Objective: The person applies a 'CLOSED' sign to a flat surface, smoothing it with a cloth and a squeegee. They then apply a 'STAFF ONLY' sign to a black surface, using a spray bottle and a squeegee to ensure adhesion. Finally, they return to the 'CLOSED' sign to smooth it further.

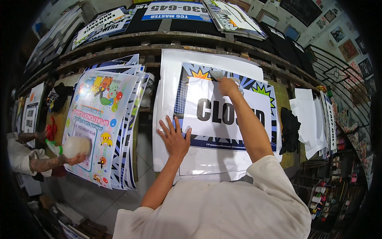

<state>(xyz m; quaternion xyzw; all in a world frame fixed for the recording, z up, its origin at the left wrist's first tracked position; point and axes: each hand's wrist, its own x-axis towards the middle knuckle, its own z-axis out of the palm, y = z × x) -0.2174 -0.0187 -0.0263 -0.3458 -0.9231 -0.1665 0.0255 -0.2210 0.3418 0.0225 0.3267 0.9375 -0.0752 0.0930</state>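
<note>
In front of me lies a printed sign (223, 85), with big black letters on a white panel and a blue border with orange and green bursts. It rests on larger white sheets (169, 79) with a glossy surface. My left hand (175, 139) presses flat at the sign's lower left edge, fingers spread and holding nothing. Near the sign's top edge, my right hand (229, 86) is closed on a small grey flat scraper (217, 74); its handle is mostly hidden. My right forearm covers part of the lettering.
At left, a co-worker's hand (77, 159) holds a whitish spray bottle (73, 146) over a stack of colourful posters (107, 119). A black cloth (289, 129) lies right of my sign, beside loose white sheets (306, 119). Wooden rails (187, 40) and more signs (175, 11) stand beyond.
</note>
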